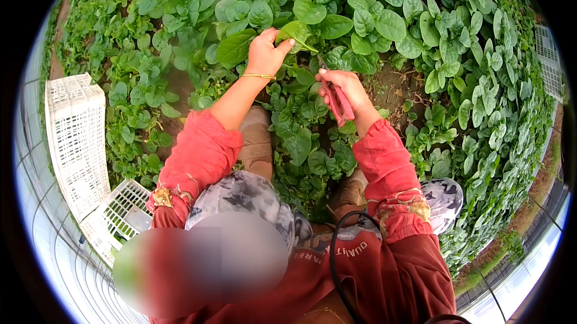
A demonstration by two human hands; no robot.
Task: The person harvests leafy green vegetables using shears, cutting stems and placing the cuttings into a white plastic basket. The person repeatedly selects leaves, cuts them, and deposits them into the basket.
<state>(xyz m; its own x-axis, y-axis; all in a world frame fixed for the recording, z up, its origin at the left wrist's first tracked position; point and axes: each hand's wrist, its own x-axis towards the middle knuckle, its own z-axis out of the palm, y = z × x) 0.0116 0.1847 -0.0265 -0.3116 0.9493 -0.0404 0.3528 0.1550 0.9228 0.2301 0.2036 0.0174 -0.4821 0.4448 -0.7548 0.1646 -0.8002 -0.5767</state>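
Observation:
My left hand (266, 53), with a yellow bangle at its wrist, pinches a green leafy shoot (295, 33) between thumb and fingers. The shoot's pale stem points right, toward my other hand. In my right hand (347, 85) is a pair of pruning snips with red handles (340, 105). Their narrow blades (321, 60) reach up just beside the stem's end; whether they touch it I cannot tell. Broad-leaved green plants (311, 10) stand around both hands, and more of them (295, 139) grow between my feet.
White slatted plastic crates (76, 143) stand at the left, one lower crate (130, 207) nearer me with some green in it. Another pale crate (547, 60) sits at the far right edge. My brown shoes (256, 137) flank a row of plants. Bare soil (387, 94) shows between rows.

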